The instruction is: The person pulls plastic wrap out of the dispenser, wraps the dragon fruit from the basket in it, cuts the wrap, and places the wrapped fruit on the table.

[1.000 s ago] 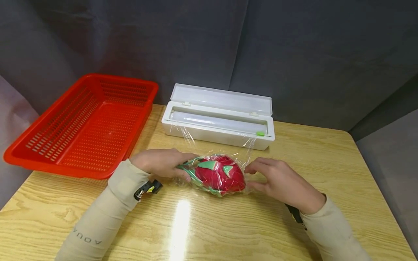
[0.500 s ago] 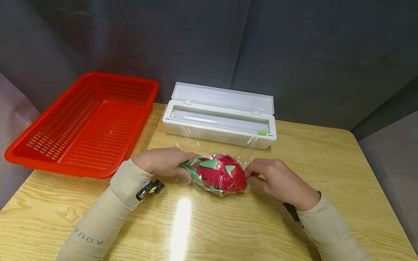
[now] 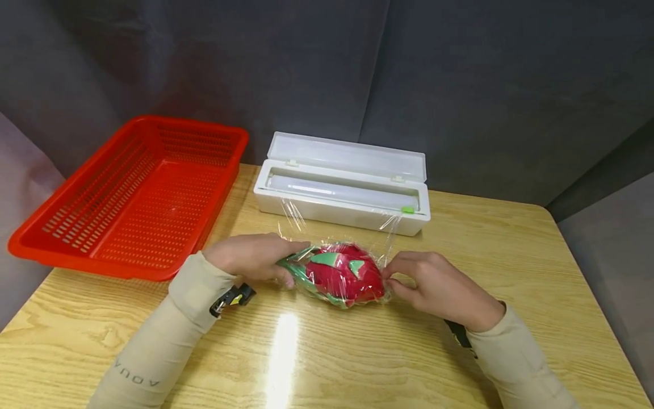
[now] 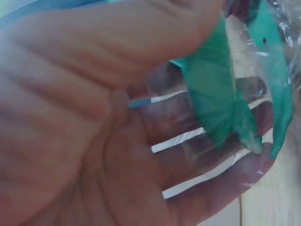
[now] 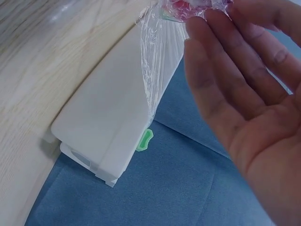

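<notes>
A red dragon fruit with green leaf tips point(image 3: 344, 275) lies on the table, covered by clear cling film point(image 3: 293, 215) that stretches back to a white dispenser box point(image 3: 337, 218). My left hand point(image 3: 255, 257) holds its leafy left end; in the left wrist view, the thumb lies over the film-covered green leaves point(image 4: 209, 89) and the fingers pass behind them. At the fruit's right end, my right hand point(image 3: 441, 284) pinches the film between thumb and forefinger. The right wrist view shows gathered film point(image 5: 153, 61) running from the box to the fruit; the exact pinch is partly hidden there.
The dispenser's lid point(image 3: 347, 156) stands raised at the back, with a film roll point(image 3: 339, 192) inside and a green slide cutter point(image 3: 407, 210) at the right of its front edge. A red perforated basket point(image 3: 232, 170) stands on the left. Grey cloth point(image 3: 460, 102) hangs behind.
My right thumb has drawn in toward the forefinger at the fruit's right end. The left hand has barely shifted, and the fruit, box and basket stay in place.
</notes>
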Tool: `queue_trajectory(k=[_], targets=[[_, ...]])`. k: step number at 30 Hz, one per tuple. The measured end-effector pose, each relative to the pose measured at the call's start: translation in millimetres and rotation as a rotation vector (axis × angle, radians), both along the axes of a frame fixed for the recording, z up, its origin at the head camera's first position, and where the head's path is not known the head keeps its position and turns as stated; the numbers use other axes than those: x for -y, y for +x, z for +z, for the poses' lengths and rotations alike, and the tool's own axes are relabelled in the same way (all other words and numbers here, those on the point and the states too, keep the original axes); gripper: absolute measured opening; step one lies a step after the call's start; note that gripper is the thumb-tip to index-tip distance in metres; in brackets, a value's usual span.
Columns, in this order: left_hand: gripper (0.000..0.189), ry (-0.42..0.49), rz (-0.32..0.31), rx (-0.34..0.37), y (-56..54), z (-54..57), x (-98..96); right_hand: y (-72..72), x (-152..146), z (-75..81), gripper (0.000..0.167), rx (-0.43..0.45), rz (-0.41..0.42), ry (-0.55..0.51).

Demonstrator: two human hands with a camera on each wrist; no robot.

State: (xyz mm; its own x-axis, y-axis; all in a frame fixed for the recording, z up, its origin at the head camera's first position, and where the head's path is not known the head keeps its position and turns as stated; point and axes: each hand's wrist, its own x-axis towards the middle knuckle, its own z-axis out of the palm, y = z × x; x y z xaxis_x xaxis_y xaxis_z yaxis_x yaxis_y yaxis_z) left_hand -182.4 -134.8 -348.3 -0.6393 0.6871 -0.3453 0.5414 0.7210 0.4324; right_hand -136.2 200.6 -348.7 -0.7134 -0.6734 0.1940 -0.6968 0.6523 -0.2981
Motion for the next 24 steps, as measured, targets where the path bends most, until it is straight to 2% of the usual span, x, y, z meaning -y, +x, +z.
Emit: queue_trajectory(k=[4, 7, 14, 18, 21, 24], targets=[[0.087, -0.014, 0.034, -0.008, 1.6, 5.7, 2.2, 1.6, -1.6, 0.2, 0.011, -0.001, -0.011, 0.021], [0.092, 0.040, 0.064, -0.046, 1.7, 10.8, 3.0, 2.3, -3.0, 0.3, 0.010, -0.006, -0.015, 0.032], [0.070, 0.225, 0.113, -0.309, -0.5, 17.9, -3.2, 2.9, -6.4, -0.3, 0.007, -0.015, -0.009, 0.031], [0.061, 0.323, 0.180, -0.426, -4.2, 13.5, -7.7, 3.0, -6.9, -0.1, 0.006, -0.025, -0.003, 0.025], [0.061, 0.416, 0.247, -0.499, -7.3, 8.3, -9.0, 2.6, -5.8, 0.8, 0.005, -0.030, 0.004, 0.020], [0.064, 0.472, 0.301, -0.565, -10.6, 3.9, -9.2, 2.3, -4.5, 2.4, 0.005, -0.036, 0.013, 0.015]])
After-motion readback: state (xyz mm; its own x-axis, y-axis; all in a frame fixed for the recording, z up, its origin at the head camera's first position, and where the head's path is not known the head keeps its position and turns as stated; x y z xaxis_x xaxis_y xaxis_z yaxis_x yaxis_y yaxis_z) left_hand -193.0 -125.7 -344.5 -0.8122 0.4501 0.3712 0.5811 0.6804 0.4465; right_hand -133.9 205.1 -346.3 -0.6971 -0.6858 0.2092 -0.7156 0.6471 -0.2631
